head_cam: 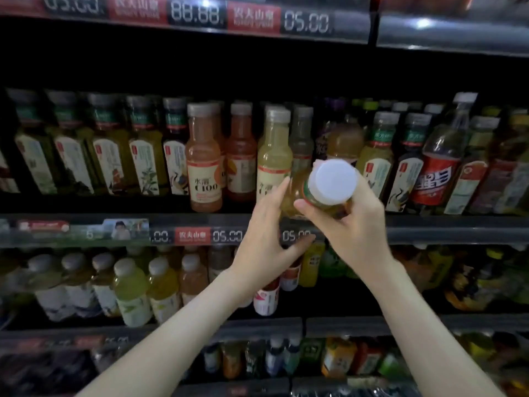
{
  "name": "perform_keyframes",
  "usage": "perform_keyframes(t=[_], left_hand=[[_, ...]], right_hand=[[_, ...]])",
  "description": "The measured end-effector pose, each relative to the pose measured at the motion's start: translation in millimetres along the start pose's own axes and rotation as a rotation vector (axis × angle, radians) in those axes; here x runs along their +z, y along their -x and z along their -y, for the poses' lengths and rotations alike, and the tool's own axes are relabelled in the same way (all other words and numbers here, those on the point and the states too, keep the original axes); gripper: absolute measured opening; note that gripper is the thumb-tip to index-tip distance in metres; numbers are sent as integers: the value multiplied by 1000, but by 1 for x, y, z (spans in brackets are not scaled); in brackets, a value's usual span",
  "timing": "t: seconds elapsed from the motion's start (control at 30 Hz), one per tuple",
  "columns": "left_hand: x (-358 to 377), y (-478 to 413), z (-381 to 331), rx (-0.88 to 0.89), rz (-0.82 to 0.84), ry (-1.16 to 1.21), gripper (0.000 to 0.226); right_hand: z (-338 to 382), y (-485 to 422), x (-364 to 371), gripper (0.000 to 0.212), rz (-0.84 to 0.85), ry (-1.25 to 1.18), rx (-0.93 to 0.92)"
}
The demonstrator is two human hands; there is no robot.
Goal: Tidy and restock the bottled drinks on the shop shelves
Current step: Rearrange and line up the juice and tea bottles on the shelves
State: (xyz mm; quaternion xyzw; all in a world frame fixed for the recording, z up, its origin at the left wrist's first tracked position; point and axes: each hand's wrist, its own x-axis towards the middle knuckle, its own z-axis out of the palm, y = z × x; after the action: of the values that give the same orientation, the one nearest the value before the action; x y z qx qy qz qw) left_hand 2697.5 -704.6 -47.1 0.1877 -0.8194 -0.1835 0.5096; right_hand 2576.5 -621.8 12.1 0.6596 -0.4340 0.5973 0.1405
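Note:
A yellow drink bottle with a white cap (333, 183) is tilted toward me in front of the middle shelf (429, 224). My right hand (352, 224) grips it around the neck and shoulder. My left hand (266, 233) lies against the bottle's lower left side with the fingers mostly straight and the thumb spread below. Behind the bottle stand a pale yellow juice bottle (274, 156) and an orange C100 bottle (203, 159) at the shelf front.
The middle shelf holds rows of green-labelled tea bottles (108, 150) on the left and a red-labelled soda bottle (440, 164) on the right. Price strips (226, 236) line the shelf edges. Lower shelves carry more bottled drinks (131, 290).

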Motion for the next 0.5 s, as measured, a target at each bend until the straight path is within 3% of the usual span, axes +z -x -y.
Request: perform_keyframes(t=[0.13,0.37,0.5], left_hand=[[-12,44,-13,-182,-18,184,79],[-26,199,20,-786,172,98,74],[-46,256,30,-1004,177,104,75]], right_hand=[[22,31,5,46,203,-208,142],[15,149,75,34,692,-396,600],[26,207,116,50,942,-429,863]])
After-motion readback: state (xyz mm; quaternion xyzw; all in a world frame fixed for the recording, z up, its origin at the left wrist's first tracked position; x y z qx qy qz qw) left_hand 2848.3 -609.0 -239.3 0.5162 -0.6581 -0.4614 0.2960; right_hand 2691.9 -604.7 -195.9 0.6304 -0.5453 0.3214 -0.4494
